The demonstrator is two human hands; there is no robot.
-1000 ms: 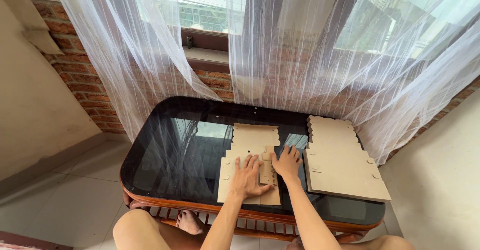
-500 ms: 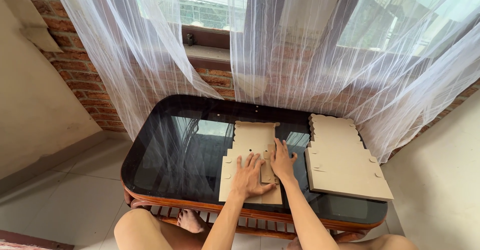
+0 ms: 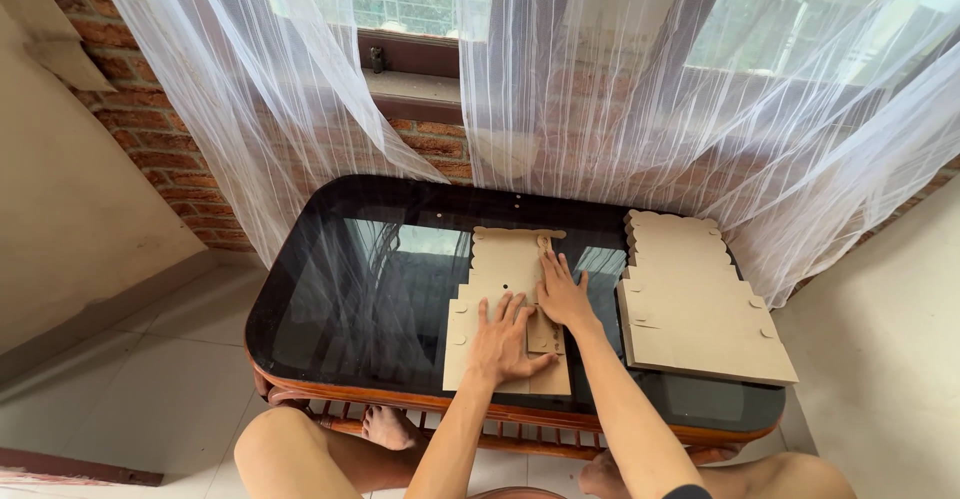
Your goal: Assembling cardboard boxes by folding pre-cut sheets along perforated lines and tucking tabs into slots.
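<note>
Since the earlier frame, the right hand [image 3: 563,294] has been slid farther up the notched wooden sheet [image 3: 503,269], at the tabletop [image 3: 330,289] near edge. Both hands are spread flat; left hand [image 3: 505,344] is pressed nearer, along its long axis.

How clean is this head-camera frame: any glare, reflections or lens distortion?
Head view: sharp overall; daylight glows through the curtains; the black glass table mirrors window and curtains, with no glare over the left hand, right hand or wooden sheet; wide-angle bending at the edges.
</note>
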